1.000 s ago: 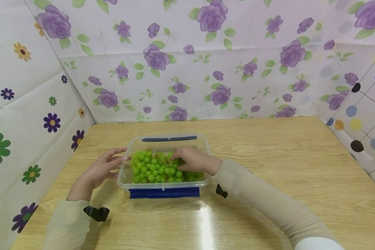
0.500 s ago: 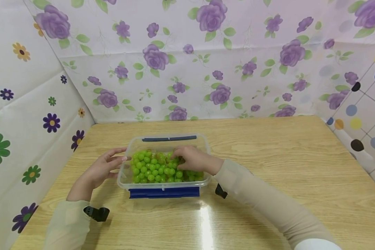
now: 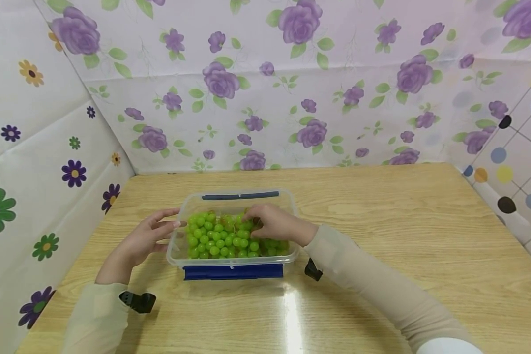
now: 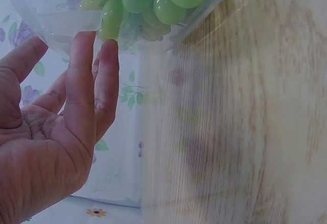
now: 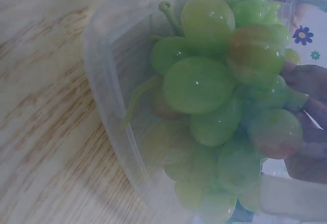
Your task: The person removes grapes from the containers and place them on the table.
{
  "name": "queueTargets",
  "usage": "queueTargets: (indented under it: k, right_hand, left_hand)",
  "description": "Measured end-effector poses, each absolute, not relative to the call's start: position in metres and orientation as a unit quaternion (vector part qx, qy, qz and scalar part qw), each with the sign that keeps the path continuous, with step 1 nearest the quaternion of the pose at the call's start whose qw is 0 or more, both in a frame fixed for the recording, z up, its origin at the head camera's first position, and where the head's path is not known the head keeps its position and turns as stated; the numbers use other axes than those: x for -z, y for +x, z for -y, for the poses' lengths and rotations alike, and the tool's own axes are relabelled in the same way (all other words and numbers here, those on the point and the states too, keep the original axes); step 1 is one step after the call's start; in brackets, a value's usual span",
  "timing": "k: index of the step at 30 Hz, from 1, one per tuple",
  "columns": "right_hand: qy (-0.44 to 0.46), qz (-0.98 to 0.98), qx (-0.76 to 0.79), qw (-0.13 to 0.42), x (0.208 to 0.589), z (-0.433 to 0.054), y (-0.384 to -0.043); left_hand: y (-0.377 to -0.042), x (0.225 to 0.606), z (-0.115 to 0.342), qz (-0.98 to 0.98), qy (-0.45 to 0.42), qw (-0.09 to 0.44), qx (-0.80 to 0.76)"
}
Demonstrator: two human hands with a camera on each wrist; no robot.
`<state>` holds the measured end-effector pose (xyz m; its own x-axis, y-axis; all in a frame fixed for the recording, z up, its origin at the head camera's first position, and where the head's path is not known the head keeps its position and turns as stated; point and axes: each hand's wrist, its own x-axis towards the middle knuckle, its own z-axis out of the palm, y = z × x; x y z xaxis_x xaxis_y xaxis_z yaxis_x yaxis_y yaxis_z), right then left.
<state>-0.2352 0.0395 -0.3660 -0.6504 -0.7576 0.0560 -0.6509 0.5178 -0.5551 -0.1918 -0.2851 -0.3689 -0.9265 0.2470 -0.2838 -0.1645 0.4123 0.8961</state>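
Note:
Green grapes point(image 3: 221, 241) fill most of a clear plastic box point(image 3: 232, 262) with blue clips, at the left half of the table. My right hand point(image 3: 274, 225) reaches into the box from the right, thumb and fingers curled round part of a bunch of grapes. In the right wrist view the bunch point(image 5: 199, 83) shows through the box wall, partly hiding the fingers point(image 5: 311, 83). At the box's left end is my left hand point(image 3: 148, 235), its fingers extended and spread. The left wrist view has those fingertips point(image 4: 84, 43) right at the box wall.
The box stands on a wooden table point(image 3: 380, 221). A curtain with purple flowers point(image 3: 256, 88) closes off the back. Flowered sheeting point(image 3: 48, 147) hangs on the left, dotted sheeting point(image 3: 513, 167) on the right. Black wrist cameras sit under both forearms.
My right hand has shifted very slightly among the grapes. My left hand and the box have stayed in place.

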Motion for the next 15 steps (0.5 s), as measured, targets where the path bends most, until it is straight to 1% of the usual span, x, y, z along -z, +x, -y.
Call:
queueTargets:
  k: [8, 15]
  right_hand:
    - [-0.397, -0.859, 0.304, 0.107, 0.3642, -0.0396, -0.2350]
    - [-0.396, -0.854, 0.324, 0.091, 0.3651, -0.0413, -0.2362]
  left_hand:
    - [-0.1916, 0.3684, 0.2858, -0.816, 0.020, 0.192, -0.544]
    - [-0.1924, 0.3696, 0.2866, -0.818, 0.026, 0.193, -0.542]
